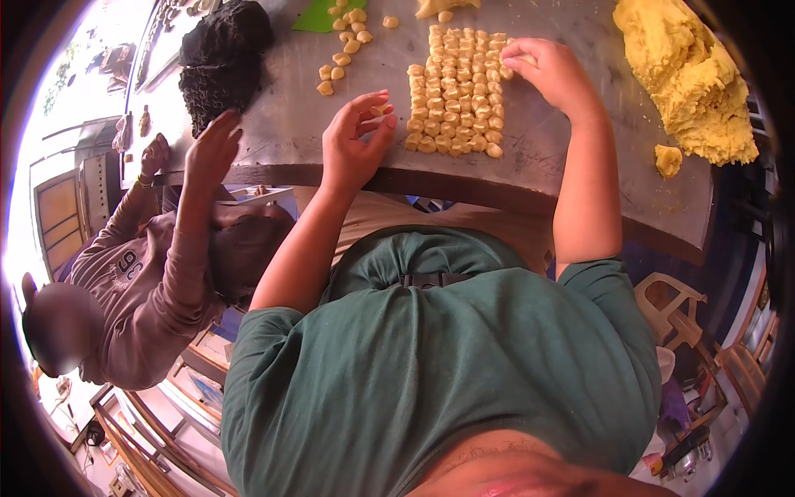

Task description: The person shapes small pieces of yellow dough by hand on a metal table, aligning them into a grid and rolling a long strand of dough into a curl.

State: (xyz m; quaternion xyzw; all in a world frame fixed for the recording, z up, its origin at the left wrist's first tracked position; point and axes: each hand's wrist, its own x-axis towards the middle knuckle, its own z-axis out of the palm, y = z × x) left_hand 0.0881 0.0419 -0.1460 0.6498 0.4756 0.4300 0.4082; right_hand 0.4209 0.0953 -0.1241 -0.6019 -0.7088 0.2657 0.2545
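Observation:
Small yellow dough pieces (pixel 458 95) stand in tight rows, forming a block on the metal table. My right hand (pixel 551 76) is at the block's far right corner, its thumb and fingertips pinched on a dough piece against the outer row. Left of the block, just above the table's near edge, my left hand (pixel 358 139) is half curled, with a small dough piece (pixel 381 109) between thumb and fingers. Loose dough pieces (pixel 341 59) lie scattered beyond my left hand. A flatter strip of dough (pixel 447 7) sits past the block's far edge.
A large yellow dough mass (pixel 687 79) lies at the right, a broken-off lump (pixel 667 161) beside it. At the left is a black dough-like mass (pixel 222 62), with a co-worker's hand (pixel 214 149) next to it. A green sheet (pixel 317 16) lies at the far side.

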